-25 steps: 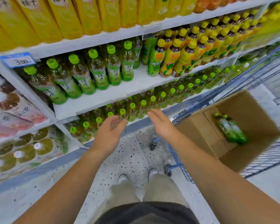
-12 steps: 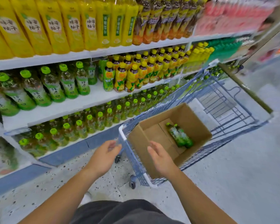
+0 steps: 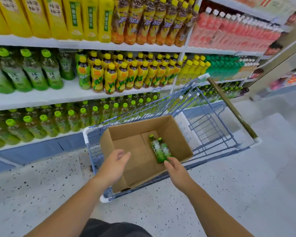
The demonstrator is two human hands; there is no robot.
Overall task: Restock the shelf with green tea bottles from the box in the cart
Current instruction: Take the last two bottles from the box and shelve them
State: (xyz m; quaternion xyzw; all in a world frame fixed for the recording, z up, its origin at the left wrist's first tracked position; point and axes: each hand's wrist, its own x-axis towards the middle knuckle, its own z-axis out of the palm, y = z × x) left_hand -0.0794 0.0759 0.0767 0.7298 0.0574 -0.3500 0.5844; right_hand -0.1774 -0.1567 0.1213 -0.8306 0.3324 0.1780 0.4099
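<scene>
Speckled terrazzo floor [image 3: 229,194] runs beneath a white shelf [image 3: 72,93] packed with bottles that blur toward the edges and are cut off at the left. A blue wire cart [image 3: 212,127] carries an open brown cardboard box [image 3: 138,127]. Two green tea bottles [image 3: 158,149] lie side by side on its bottom. The right hand [image 3: 175,168] has loosely straight fingers, with the tips at the bottles' bases; whether they touch is unclear. The left hand [image 3: 114,166] hovers over the box's near wall, relaxed, holding nothing.

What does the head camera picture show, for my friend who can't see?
A person's left hand and right hand reach toward two green tea bottles lying in a cardboard box inside a blue cart. Shelves full of drinks stand behind.
</scene>
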